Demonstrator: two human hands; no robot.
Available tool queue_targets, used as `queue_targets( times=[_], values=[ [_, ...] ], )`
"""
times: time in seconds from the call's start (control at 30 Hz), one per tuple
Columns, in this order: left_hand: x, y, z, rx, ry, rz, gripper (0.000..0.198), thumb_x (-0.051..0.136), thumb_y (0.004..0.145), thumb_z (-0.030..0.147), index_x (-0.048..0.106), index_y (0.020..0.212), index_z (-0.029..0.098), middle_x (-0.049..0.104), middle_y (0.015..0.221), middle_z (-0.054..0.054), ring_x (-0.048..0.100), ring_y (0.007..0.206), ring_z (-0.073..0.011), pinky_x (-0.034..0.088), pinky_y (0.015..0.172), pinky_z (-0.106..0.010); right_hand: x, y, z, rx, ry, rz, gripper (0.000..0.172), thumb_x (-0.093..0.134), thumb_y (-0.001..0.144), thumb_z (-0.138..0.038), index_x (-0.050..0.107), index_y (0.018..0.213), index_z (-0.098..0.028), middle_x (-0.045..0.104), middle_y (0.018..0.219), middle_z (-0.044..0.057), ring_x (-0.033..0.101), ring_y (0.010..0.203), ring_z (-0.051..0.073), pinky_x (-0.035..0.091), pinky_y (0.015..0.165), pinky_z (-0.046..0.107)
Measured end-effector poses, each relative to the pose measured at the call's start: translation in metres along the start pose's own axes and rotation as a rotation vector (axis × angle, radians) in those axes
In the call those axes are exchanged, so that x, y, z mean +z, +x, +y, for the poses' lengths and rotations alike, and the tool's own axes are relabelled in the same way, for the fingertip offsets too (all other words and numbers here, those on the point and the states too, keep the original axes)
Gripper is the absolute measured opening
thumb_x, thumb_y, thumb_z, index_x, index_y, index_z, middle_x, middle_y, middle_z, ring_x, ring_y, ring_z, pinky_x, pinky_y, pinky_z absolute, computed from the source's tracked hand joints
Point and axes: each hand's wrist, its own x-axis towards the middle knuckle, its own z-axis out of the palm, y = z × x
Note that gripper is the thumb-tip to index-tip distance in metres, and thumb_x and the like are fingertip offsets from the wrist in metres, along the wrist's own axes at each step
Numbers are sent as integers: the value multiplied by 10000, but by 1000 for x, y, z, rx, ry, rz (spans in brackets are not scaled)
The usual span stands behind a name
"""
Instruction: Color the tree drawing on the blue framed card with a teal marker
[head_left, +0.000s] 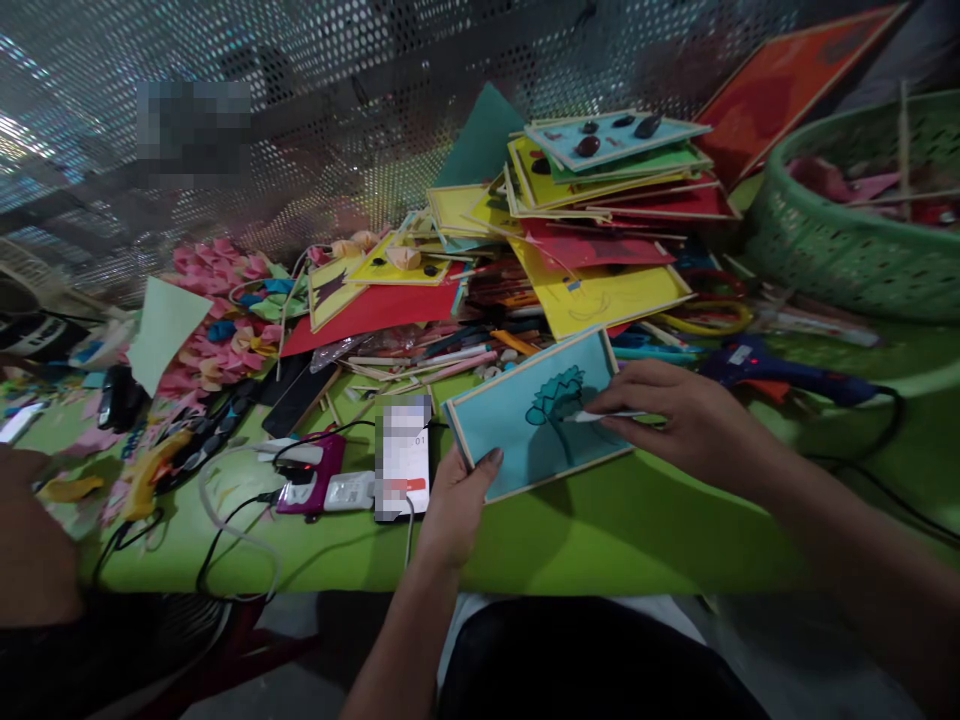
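Note:
A blue card edged with thin wooden sticks is tilted above the table's front edge. On it is a dark-outlined flower drawing with a stem. My left hand grips the card's lower left corner, thumb on top. My right hand pinches a slim white drawing tool, perhaps a crayon or pen. Its tip is at the right side of the flower. I cannot tell whether the tip touches the card.
Behind the card lie pencils and a stack of framed cards. A glue gun and green basket stand right. A phone, power strip and cables lie left. Another person's arm is at far left.

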Motion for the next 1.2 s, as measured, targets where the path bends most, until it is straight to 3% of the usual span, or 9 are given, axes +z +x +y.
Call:
queue_targets(
  times=[0.17,0.47,0.63,0.83,1.2],
  values=[
    [-2,1,-2,5,15,7,481,841,802,424,765,1215,189,787,1224,-102,709,1178,-294,515,1096,-435,-1,-1,1,8,-27,48,188,610,997,-234,793,1040,-219,741,928,73,700,863,216,550,766,328],
    [-2,0,-1,4,30,4,464,825,817,415,765,1216,186,781,1241,-105,707,1188,-303,519,1088,-446,-2,1,-1,39,-11,22,206,599,993,-251,801,1033,-242,758,939,79,710,877,229,561,775,350],
    [-1,0,0,5,23,-8,461,818,826,410,758,1229,194,771,1270,-96,705,1188,-289,516,1086,-421,-3,1,-1,35,0,-32,194,611,976,-252,804,991,-248,758,921,79,709,860,235,557,749,352],
    [-3,0,-3,10,25,-25,443,797,858,390,750,1255,198,765,1283,-93,710,1174,-280,520,1080,-418,-1,-4,3,13,-55,-79,209,591,1003,-275,776,1094,-238,770,1005,88,708,925,260,540,828,392],
    [-4,1,-3,19,27,-14,449,807,850,392,750,1254,203,767,1281,-87,704,1183,-277,513,1080,-404,-2,-2,-1,5,-69,-24,221,587,987,-214,799,1037,-250,722,912,74,686,805,202,509,674,298]
  ],
)
